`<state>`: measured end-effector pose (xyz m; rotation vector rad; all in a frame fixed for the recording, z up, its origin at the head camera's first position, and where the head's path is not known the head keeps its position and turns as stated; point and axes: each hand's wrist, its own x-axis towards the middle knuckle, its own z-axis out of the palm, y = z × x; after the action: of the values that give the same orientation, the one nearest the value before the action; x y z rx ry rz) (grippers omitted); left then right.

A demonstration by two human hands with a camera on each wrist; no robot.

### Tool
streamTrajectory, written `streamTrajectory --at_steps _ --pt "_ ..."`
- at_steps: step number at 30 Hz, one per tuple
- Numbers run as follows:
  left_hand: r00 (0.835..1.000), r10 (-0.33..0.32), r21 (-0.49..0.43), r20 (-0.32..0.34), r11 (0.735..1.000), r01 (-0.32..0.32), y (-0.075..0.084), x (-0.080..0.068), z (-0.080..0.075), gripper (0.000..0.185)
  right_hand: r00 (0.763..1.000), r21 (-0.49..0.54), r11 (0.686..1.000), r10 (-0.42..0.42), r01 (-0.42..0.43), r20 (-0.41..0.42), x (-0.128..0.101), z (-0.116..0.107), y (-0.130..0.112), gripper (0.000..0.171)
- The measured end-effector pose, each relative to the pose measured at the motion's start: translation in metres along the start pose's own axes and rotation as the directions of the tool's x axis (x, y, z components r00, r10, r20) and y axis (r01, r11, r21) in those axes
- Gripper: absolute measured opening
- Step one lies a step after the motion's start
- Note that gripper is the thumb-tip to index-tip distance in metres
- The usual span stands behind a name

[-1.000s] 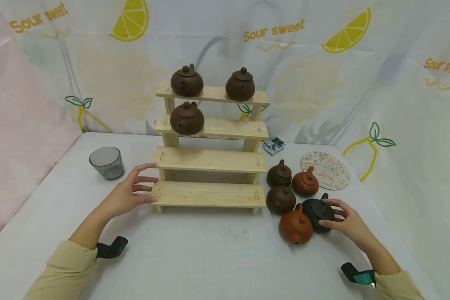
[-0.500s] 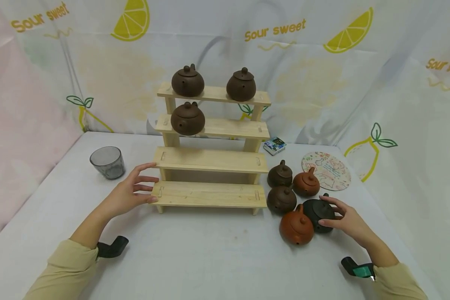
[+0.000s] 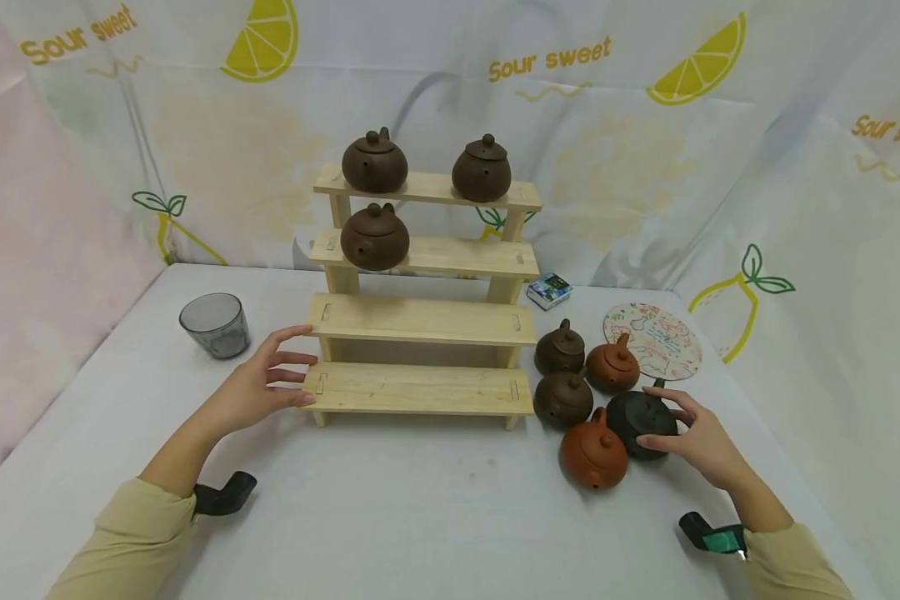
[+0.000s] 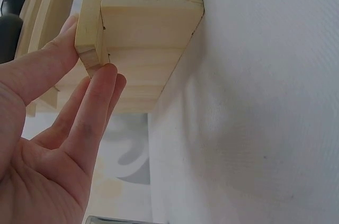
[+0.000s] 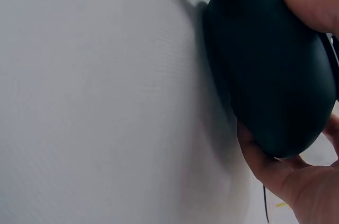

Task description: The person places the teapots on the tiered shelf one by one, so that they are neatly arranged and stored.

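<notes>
Black teapot (image 3: pixel 643 421): it sits on the table (image 3: pixel 420 517) at 4 o'clock from the wooden rack (image 3: pixel 420 317), touching the orange teapot (image 3: pixel 592 454) at its 8 o'clock.
Right hand (image 3: pixel 693 433): we see fingers and thumb curled round the black teapot from its 3 o'clock side; the right wrist view shows a thumb under its belly (image 5: pixel 265 102) and a fingertip on top.
Left hand (image 3: pixel 258 383): fingers spread and nearly straight, tips pressed to the 9 o'clock end of the rack's lowest step (image 4: pixel 143 49), holding nothing.
Edges: the table's right edge runs near the right forearm at 3 o'clock; a round patterned mat (image 3: pixel 651 340) lies at 12 o'clock from the black teapot.
Crowding: 2 dark brown teapots (image 3: pixel 562 398) and 1 more orange teapot (image 3: pixel 612 367) cluster at 10 to 12 o'clock from it.
Open room: we find bare table from 6 to 8 o'clock of the cluster, and the 2 lower steps are bare; 3 brown teapots (image 3: pixel 375 237) stand on the 2 upper steps.
Other: a grey glass cup (image 3: pixel 213 325) stands at 9 o'clock from the rack.
Change: the right hand has closed further over the black teapot than 1 second ago; the left hand has stayed put.
</notes>
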<state>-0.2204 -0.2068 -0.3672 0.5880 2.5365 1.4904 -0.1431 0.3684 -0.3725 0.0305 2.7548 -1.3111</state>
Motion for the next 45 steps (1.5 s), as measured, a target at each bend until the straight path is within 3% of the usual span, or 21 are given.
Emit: streamTrajectory --at_steps 7,22,32,45 --pt "1.0 0.002 0.002 0.002 1.0 -0.002 0.001 -0.003 0.0 0.09 0.999 -0.029 0.999 0.042 -0.042 -0.015 -0.002 -0.011 -0.009 0.08" --pt "1.0 0.017 0.0 -0.002 1.0 -0.017 0.0 -0.002 0.001 0.089 0.99 -0.017 0.996 -0.086 0.084 -0.112 0.013 -0.024 -0.043 0.074" --pt "1.0 0.02 -0.002 -0.005 1.0 -0.02 0.0 -0.002 0.0 0.089 0.977 0.032 0.981 -0.188 0.192 -0.105 0.031 -0.021 -0.07 0.072" --pt "1.0 0.01 -0.02 -0.005 1.0 -0.01 -0.001 -0.002 0.001 0.089 0.974 0.036 0.975 -0.216 0.219 -0.07 0.057 -0.012 -0.116 0.072"
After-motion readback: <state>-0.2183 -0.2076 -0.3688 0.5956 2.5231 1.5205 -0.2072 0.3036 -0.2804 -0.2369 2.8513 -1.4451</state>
